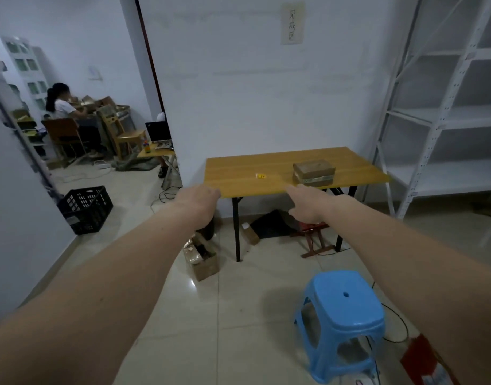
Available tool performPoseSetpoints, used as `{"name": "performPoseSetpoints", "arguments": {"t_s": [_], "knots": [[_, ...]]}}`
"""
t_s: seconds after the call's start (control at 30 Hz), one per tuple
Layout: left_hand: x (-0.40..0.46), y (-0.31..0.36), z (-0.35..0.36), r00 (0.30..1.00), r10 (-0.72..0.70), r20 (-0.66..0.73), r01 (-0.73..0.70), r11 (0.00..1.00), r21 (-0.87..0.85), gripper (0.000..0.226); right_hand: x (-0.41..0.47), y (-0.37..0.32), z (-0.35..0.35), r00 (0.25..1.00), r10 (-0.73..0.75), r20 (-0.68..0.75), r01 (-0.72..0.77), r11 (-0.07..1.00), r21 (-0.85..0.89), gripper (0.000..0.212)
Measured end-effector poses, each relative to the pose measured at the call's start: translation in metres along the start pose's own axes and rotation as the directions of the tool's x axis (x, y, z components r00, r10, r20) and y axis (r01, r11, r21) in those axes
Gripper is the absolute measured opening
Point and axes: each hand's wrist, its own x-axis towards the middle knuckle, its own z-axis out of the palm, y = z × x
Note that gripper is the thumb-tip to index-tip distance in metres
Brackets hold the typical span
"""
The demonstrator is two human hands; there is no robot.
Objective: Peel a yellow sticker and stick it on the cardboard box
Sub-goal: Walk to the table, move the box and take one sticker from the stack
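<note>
Yellow sticker (pixel 261 176) lies mid-tabletop beside the brown cardboard box (pixel 313 171), beyond both empty, loosely open hands, left (pixel 197 202) and right (pixel 308 202), at the wooden tabletop's (pixel 233 168) near edge

wooden folding table (pixel 238 168) on black legs against the white wall, top mostly bare. just beyond the left hand (pixel 197 202), past its fingertips and a little to the right, a small yellow sticker piece (pixel 260 176) lies flat on the wood. straight ahead of the right hand (pixel 305 205), near the front edge, the taped cardboard box (pixel 313 172) sits flat. sticker and box apart, bare wood between.
</note>
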Motion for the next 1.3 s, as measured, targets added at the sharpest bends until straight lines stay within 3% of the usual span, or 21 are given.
{"name": "performPoseSetpoints", "arguments": {"t_s": [0.4, 0.53, 0.63, 0.77, 0.97, 1.1, 1.3], "knots": [[0.224, -0.077, 0.038, 0.999, 0.018, 0.027, -0.016, 0.997, -0.069, 0.055, 0.231, 0.002, -0.02, 0.999, 0.03, 0.028, -0.031, 0.999, 0.008, 0.066], [0.308, -0.097, 0.057, 0.996, 0.087, -0.003, -0.087, 0.995, -0.057, 0.063, 0.31, 0.003, -0.026, 0.997, 0.067, 0.033, -0.067, 0.998, -0.003, 0.061], [0.369, -0.111, 0.065, 0.989, 0.14, 0.049, -0.136, 0.988, -0.078, 0.064, 0.369, 0.009, -0.039, 0.993, 0.107, 0.04, -0.107, 0.994, 0.012, 0.054], [0.455, -0.123, 0.056, 0.986, 0.165, 0.036, -0.163, 0.984, -0.072, 0.057, 0.425, 0.027, -0.056, 0.985, 0.167, 0.035, -0.167, 0.986, -0.001, 0.059], [0.554, -0.082, 0.069, 0.963, 0.258, 0.076, -0.247, 0.96, -0.131, 0.052, 0.489, 0.085, -0.053, 0.969, 0.234, 0.083, -0.236, 0.972, 0.009, 0.059], [0.603, -0.031, 0.08, 0.939, 0.337, 0.067, -0.324, 0.934, -0.152, 0.043, 0.525, 0.135, -0.054, 0.962, 0.238, 0.134, -0.241, 0.971, 0.003, 0.047], [0.684, 0.039, 0.086, 0.942, 0.331, 0.058, -0.309, 0.92, -0.241, 0.04, 0.575, 0.229, -0.072, 0.967, 0.238, 0.087, -0.241, 0.97, 0.024, 0.047]]}}
